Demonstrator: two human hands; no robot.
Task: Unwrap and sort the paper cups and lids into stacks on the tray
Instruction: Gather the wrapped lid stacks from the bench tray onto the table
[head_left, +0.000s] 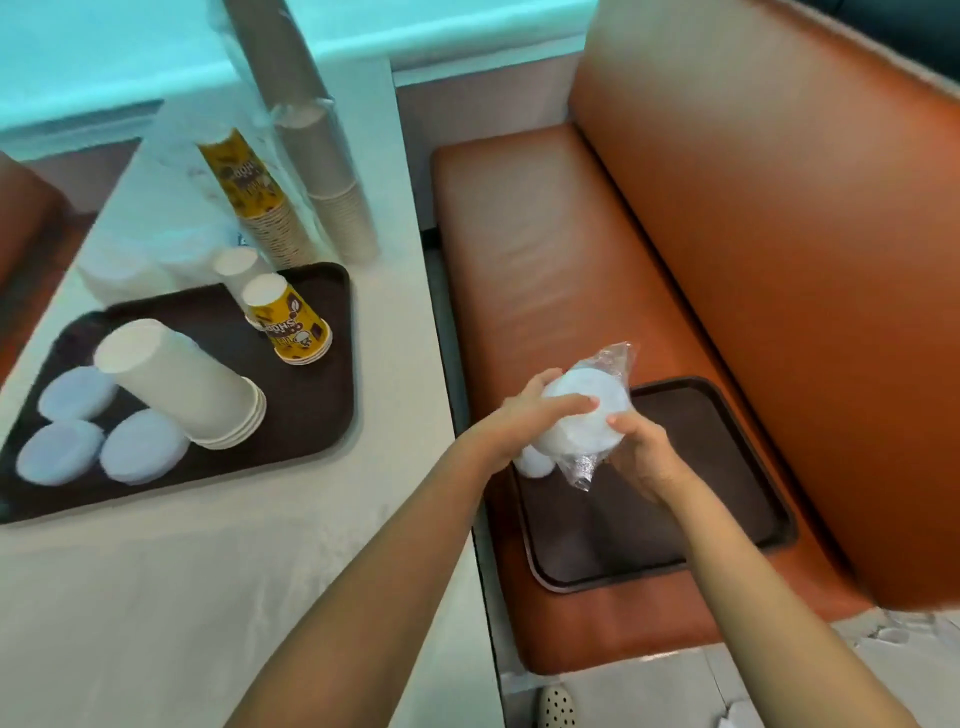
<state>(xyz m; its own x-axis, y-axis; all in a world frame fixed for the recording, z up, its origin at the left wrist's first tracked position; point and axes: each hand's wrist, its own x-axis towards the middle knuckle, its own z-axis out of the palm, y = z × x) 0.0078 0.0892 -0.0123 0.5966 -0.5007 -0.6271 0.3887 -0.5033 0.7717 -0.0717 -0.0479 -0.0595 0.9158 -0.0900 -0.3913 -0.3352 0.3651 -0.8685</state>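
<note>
Holding: left hand (540, 410) curls round the lids (579, 415); right hand (641, 449) pinches the wrap (613, 364) at the stack's near edge.
Place: lids are held above the bench tray (727, 467), well apart from the table tray (311, 405).
Handling: probably light, thin plastic, slippery in film; the stack could fan apart.
Grip: best round the stack's sides, peeling wrap from its loose end.

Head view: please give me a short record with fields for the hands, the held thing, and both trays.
left hand: grips the stack of white lids
right hand: pinches the plastic wrap
seat tray: on the orange bench, under the hands
table tray: three lid piles, white cup stack, yellow cup stack
</note>
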